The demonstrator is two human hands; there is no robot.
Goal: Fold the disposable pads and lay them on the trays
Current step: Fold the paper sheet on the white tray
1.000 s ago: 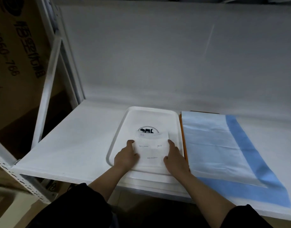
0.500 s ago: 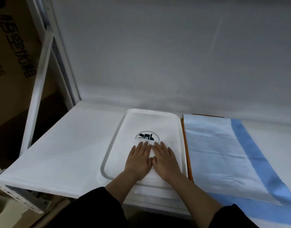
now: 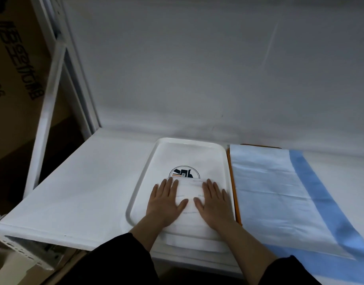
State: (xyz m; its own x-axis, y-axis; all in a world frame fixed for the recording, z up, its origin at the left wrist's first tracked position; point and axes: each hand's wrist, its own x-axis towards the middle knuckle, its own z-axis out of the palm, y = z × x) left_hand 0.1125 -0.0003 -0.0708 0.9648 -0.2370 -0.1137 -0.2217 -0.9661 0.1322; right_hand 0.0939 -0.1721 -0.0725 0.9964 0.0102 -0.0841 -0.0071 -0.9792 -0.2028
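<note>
Two hands lay flat in the head view: my left hand (image 3: pixel 166 203) and right hand (image 3: pixel 215 203), fingers straight and spread, pressed on the folded white pad (image 3: pixel 190 194), which sat in the near half of the white tray (image 3: pixel 150 175), just below its round logo (image 3: pixel 184 173). I judged the fold could spring open once I lifted my palms, since nothing else held it, and the near edge of the pad seemed to overhang the tray rim, so it might slip forward. Counted: one white tray, one folded pad on it, one unfolded blue pad (image 3: pixel 269 192) spread to the right over an orange tray (image 3: pixel 232 182) of which only an edge showed, one shelf (image 3: pixel 84 182).
</note>
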